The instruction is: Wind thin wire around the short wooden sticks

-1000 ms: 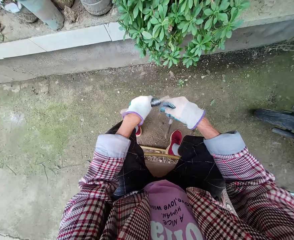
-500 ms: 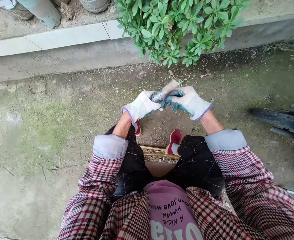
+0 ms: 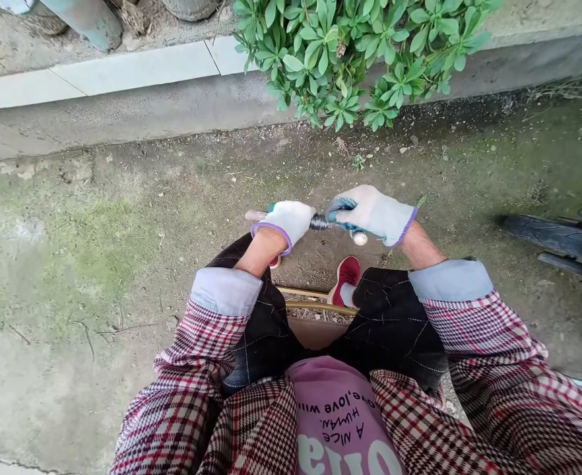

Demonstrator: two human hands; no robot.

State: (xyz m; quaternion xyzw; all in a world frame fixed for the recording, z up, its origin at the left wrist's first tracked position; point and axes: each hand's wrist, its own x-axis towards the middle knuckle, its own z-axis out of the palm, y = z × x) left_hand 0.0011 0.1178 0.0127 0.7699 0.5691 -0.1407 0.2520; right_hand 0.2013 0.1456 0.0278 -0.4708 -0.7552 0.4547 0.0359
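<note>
Between my hands lies a pale stick (image 3: pixel 255 216) with dark silvery wire (image 3: pixel 319 222) wound tightly round its middle. My left hand (image 3: pixel 291 221), in a white work glove with teal palm coating and purple cuff, is closed round the stick left of the winding. The stick's left end sticks out past this hand. My right hand (image 3: pixel 370 210), gloved the same way, has its fingers curled at the right side of the winding. A rounded pale end (image 3: pixel 359 237) shows below its fingers. The right fingertips are partly hidden.
A leafy green shrub (image 3: pixel 350 59) overhangs a low concrete curb (image 3: pixel 172 109) topped with white tiles. Pots stand behind it. A dark wheel (image 3: pixel 548 231) is at the right. Below my hands are a red shoe (image 3: pixel 346 274) and curved yellowish bars (image 3: pixel 315 306).
The stick has turned from slanting up to the right to nearly level, its left end now showing. My left hand has moved down and slightly right; my right hand has dropped a little.
</note>
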